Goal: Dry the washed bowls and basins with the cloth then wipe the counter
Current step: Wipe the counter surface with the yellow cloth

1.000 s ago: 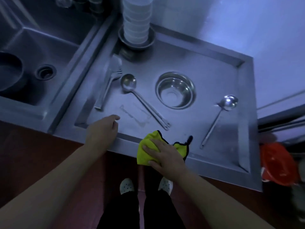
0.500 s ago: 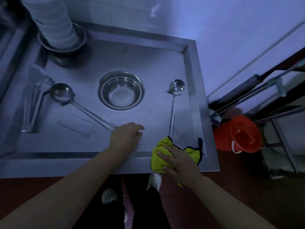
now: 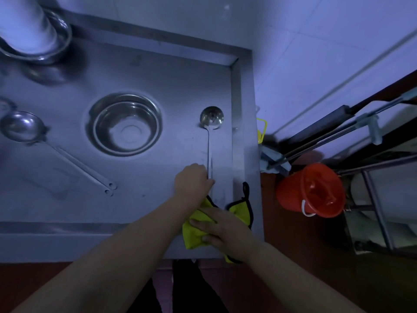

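Yellow microfibre, edged in black, is what lies nearest: one cloth (image 3: 195, 231) is pressed flat onto the near rim of the steel counter (image 3: 144, 64) by the right hand (image 3: 225, 231), whose fingers are laid out nearly straight over it. Just beyond, the left hand (image 3: 191, 182) is curled around the near end of a ladle (image 3: 210, 141), apparently gripping the handle, though the fingertips themselves are hidden. The coming move is judged to turn on that ladle: its long axis runs near to far, the handle end at the left hand and the bowl end pointing away toward the wall, close beside the counter's right rim. The left hand is on it already; the right hand and cloth are just nearer, touching the left wrist. Left of the ladle, well apart from both hands, one steel basin (image 3: 126, 125) is seen standing upright. Further left, two more ladles (image 3: 22, 129) lie stacked together, handles slanting toward the near side. At the far left corner, one stack of white bowls (image 3: 27, 26) is set in a second steel basin (image 3: 56, 41). Three ladles and two basins are counted.
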